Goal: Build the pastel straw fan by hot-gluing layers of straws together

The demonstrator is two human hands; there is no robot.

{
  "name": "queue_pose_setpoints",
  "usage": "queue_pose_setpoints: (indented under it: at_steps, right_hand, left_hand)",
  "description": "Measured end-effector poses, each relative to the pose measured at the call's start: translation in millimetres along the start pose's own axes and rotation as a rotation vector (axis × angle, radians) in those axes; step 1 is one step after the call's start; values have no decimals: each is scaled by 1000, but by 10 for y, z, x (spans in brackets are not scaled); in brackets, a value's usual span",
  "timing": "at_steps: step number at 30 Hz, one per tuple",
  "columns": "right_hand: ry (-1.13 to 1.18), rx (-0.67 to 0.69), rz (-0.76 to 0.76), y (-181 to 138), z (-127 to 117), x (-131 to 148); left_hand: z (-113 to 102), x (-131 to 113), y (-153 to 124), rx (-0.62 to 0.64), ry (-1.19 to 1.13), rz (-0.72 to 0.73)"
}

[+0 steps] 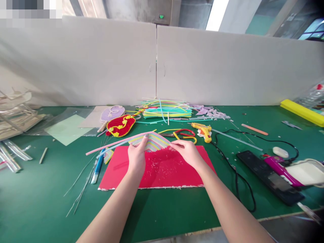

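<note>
A pastel striped panel of pipe cleaners [156, 141], bent in a peak of pink, yellow, green and blue rows, is held up over a red board [162, 173]. My left hand [137, 153] grips its left side, thumb on the front face. At the right lower edge, my right hand [186, 152] pinches the panel's corner between thumb and fingertips. A loose pink pipe cleaner end [108, 145] and a light blue one stick out to the left. White bits of fuzz are scattered on the board. Behind the panel lie red and yellow-handled scissors [186, 133].
A yellow glue gun [204, 131] lies right of the scissors, its black cord trailing to a power strip [269, 177]. Pipe cleaner bundles [165, 111] lie at the back. Left are a red and yellow fuzzy ornament [120, 125], a blue pen [98, 166] and thin wires [82, 192].
</note>
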State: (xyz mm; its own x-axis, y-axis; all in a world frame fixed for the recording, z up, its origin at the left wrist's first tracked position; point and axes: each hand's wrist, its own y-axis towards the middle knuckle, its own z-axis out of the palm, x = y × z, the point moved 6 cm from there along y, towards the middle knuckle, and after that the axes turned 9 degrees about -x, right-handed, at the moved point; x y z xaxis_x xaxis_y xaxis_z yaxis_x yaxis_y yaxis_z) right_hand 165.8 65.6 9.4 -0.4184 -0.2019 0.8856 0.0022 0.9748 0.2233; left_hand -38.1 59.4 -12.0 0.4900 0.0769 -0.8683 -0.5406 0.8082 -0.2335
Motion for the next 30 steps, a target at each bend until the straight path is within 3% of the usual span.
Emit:
queue_pose_setpoints:
  at_steps: [11, 19, 23, 26, 28, 30]
  right_hand:
    - [82, 79, 78, 1, 12, 9]
    - [111, 218, 238, -133, -139, -88]
    - [29, 279, 330, -332, -326, -134]
    - [-23, 356, 387, -478, -442, -223]
    - [-51, 394, 410, -542, -498, -314]
    - [-72, 409, 413, -569, -534, -396]
  left_hand:
    - [72, -18, -54, 67, -23, -55]
    - [-26, 29, -178, 102, 167, -153]
    - [-174, 46, -446, 243, 495, -298]
    - [-311, 50, -760, 487, 944, -385]
    - [-332, -31, -915, 592, 1141, -258]
    - [-201, -167, -1025, 692, 1216, 117]
